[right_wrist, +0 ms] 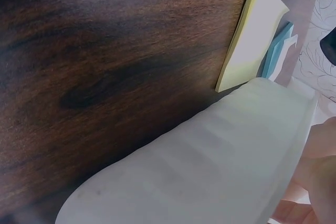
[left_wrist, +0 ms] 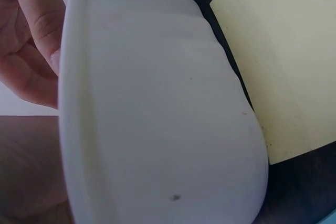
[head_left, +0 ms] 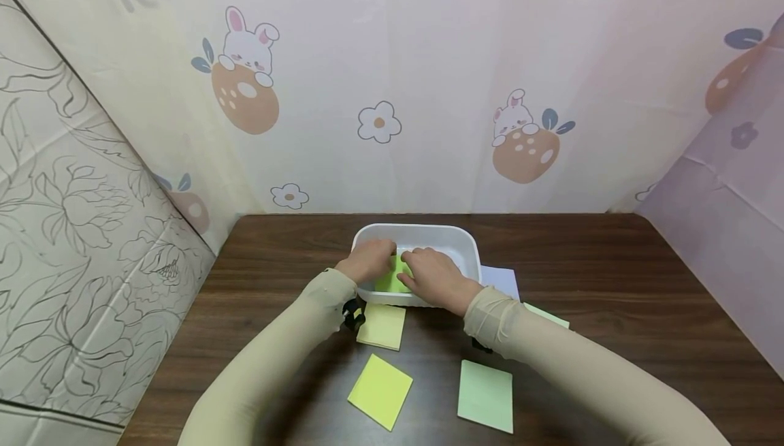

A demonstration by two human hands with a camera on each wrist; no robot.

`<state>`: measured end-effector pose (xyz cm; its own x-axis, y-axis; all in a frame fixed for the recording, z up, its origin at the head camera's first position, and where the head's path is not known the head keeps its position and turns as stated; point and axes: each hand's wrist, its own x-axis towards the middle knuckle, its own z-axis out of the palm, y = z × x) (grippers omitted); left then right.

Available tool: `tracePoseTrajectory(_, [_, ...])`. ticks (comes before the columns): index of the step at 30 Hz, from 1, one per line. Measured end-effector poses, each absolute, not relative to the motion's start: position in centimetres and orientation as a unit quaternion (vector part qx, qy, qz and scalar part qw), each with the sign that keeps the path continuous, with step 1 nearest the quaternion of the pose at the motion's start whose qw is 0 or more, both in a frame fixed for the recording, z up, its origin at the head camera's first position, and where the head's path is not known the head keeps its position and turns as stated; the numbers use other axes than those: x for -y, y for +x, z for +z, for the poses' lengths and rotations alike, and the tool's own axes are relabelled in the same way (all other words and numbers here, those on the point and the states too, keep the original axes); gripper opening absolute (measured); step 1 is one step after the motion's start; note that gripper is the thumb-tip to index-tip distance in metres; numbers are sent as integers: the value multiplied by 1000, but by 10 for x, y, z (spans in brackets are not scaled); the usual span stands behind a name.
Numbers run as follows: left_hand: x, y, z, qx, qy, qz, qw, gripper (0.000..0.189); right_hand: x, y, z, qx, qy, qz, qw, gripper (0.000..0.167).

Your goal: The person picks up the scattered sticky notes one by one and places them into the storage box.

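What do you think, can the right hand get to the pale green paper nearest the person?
Probably yes: the right hand must first clear the rim of the white tray, but nothing lies on the pale green paper.

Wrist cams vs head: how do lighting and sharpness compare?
Head: back wall bright, table darker; left wrist: dimmer, cool-tinted, white tray low in contrast; right wrist: dim too, faint sheen at upper left, wood grain still readable.
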<state>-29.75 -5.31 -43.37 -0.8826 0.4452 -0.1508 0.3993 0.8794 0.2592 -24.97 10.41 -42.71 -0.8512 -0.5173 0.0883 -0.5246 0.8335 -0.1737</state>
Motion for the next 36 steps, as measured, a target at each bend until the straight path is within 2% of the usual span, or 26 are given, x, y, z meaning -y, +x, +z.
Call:
tracePoseTrajectory(5, [54, -299, -438, -962, 220, 119, 106, 14, -104, -250, -428, 956, 276, 94, 24, 21])
tracePoseTrajectory(16, [58, -298, -437, -955, 229, 149, 117, 23, -103, -249, -428, 956, 273, 101, 20, 25])
tracePoseTrajectory(22, [62, -296, -434, -956, 232, 149, 100, 31, -104, -248, -424, 959, 263, 105, 15, 30])
tracePoseTrajectory(28, [65, -295, -427, -955, 245, 153, 69, 30, -105, -247, -421, 961, 257, 101, 13, 34])
tracePoseTrajectory(36, [70, -289, -414, -956, 237, 161, 64, 31, -109, -244, -416, 961, 256, 100, 22, 36])
